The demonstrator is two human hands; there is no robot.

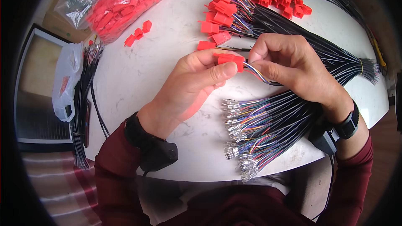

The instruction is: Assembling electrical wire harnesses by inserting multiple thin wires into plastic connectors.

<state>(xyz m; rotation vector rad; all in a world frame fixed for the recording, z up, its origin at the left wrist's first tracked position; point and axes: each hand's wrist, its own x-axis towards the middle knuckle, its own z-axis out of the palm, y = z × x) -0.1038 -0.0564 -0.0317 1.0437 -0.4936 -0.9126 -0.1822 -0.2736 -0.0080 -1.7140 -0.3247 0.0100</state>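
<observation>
Between the thumb and fingers of my left hand is a red plastic connector housing. Several thin coloured wires run out of its right end into a black cable sheath. My right hand pinches close to these wires, just right of the housing. Below my hands lies a fan of black cables with bare metal terminals at their left ends. Beyond them spreads a bundle of cables fitted with red housings. A single housing on its cable lies just behind my left fingers.
A clear bag of red housings lies at the far left, with loose red housings beside it. At the left table edge hang more cables by a white plastic bag. Black devices are strapped to both wrists.
</observation>
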